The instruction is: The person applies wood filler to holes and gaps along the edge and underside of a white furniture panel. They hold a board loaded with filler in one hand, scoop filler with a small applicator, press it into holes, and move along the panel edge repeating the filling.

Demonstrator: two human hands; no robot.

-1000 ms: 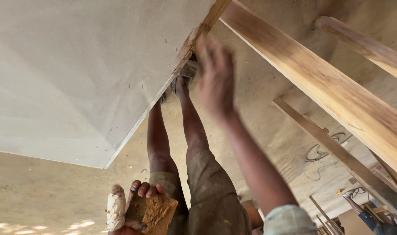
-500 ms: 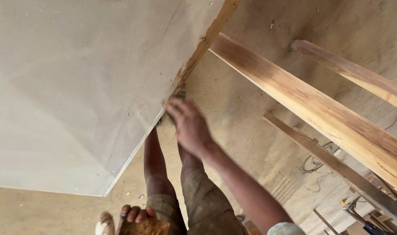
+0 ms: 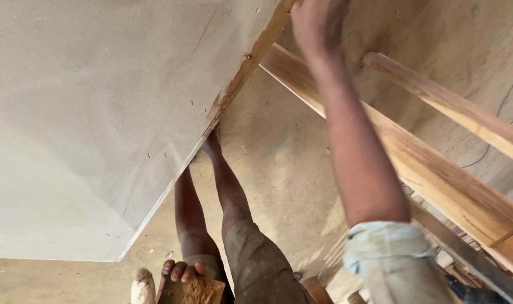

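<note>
Both hands occupied: right hand (image 3: 318, 22) raised, left hand (image 3: 182, 271) fingers gripping block (image 3: 192, 291).

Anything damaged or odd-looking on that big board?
Yes: the large grey board has a chipped, ragged brown right edge, with small pits and a thin scratch on its face. The right hand reaches up beside the wooden beam.

The right hand (image 3: 318, 22) is raised at the top of the view, at the top edge of the plastered wall panel (image 3: 99, 124). The panel extends left of and below that hand. To the right of the hand, two wooden planks (image 3: 431, 174) slant down to the right, the nearer one passing behind the forearm. Well below the hand, the left hand (image 3: 182, 271) grips a wooden float (image 3: 192, 290). Between the hands stand the person's legs (image 3: 223, 191), feet against the panel's edge.
</note>
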